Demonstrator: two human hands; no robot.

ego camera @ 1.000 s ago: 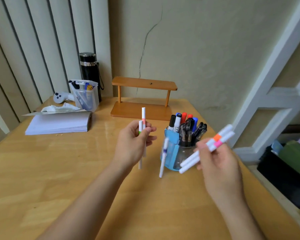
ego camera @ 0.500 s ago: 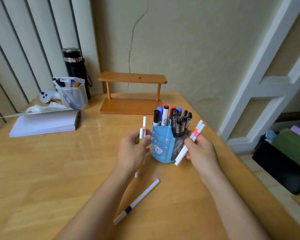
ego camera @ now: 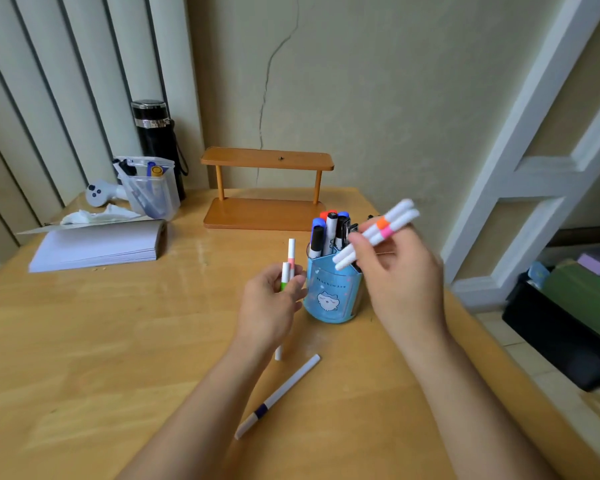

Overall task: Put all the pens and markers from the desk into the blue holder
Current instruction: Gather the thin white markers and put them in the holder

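The blue holder (ego camera: 331, 292) stands on the desk, packed with several markers and pens. My right hand (ego camera: 399, 275) hovers just right of it and above, gripping two white markers (ego camera: 378, 232) with orange and pink bands, tilted over the holder's top. My left hand (ego camera: 269, 306) sits just left of the holder and grips two white markers (ego camera: 289, 268), one green-banded, one pink-banded, held upright. A white marker with a dark blue band (ego camera: 278, 396) lies loose on the desk in front of the holder, between my forearms.
A wooden two-level shelf (ego camera: 265, 188) stands behind the holder. At the far left are a stack of white paper (ego camera: 94, 245), a clear plastic container (ego camera: 151, 192) with pens, a black flask (ego camera: 156, 140) and a white controller (ego camera: 97, 194). The desk's right edge is close to the holder.
A blue-banded marker fell from beside the holder to the desk. My right hand then rose with its two markers from the holder's side to above its top.
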